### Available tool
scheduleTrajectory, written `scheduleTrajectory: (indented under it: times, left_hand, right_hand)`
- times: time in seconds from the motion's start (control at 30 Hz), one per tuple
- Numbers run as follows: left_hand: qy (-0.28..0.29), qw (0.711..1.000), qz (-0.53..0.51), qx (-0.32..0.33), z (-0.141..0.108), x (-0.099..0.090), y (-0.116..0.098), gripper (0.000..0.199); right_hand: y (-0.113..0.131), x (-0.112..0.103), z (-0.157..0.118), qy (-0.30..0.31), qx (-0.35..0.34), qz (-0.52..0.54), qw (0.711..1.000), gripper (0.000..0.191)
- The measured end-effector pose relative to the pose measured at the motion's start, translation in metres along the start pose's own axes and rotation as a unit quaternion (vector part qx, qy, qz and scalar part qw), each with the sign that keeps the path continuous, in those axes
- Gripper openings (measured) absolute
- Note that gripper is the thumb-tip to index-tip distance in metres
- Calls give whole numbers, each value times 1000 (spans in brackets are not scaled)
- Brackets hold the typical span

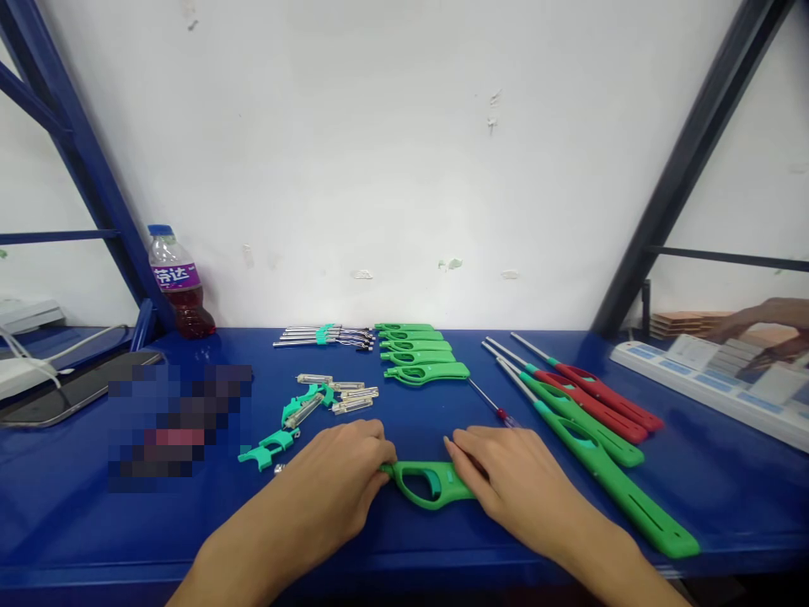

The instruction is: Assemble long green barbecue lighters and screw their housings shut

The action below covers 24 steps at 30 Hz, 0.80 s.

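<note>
A green lighter body (450, 484) with a teal trigger lies at the front middle of the blue table, between both hands. My left hand (347, 472) pinches its narrow left end. My right hand (496, 468) has its fingers closed over the right end, hiding that part. Left of my left hand lie teal plastic pieces (269, 450) and clear cartridges (356, 404). Several green casings (426, 372) are stacked in a column behind. A screwdriver (485, 394) rests just beyond my right hand.
Finished-looking green (619, 480) and red (608, 396) lighters lie at the right. Metal rods with wires (309, 335) are at the back. A bottle (180, 287) and phone (82, 386) stand left; a power strip (714, 392) and another person's hand (768, 324) are far right.
</note>
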<state>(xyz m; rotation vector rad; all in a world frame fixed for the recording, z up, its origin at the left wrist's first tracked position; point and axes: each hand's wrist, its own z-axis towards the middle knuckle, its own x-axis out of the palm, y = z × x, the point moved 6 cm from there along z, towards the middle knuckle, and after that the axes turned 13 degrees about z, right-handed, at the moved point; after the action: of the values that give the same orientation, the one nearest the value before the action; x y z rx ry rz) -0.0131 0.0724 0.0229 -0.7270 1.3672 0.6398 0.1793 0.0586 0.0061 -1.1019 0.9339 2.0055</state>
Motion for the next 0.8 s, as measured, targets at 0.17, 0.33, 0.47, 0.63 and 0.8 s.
scheduleTrajectory:
  times: [0.17,0.33,0.47,0.63,0.8]
  left_hand:
    - [5,1000,31,-2,4,4,-3,29]
    - [4,998,60,-5,6,8,-5,30]
    - [-10,999,29,-14,5,10,-1,26]
    - [-22,999,37,-6,4,11,1,27]
    - [-3,999,41,-15,3,6,-5,28]
  right_hand:
    - [1,5,-1,-13,-10,-8,1000,33]
    - [4,6,-5,-28,-23,-27,999,32]
    - [4,8,-8,-47,-25,-32,998,30]
    - [0,8,-11,-82,-4,-14,997,31]
    - [-1,2,-15,-86,24,33,995,34]
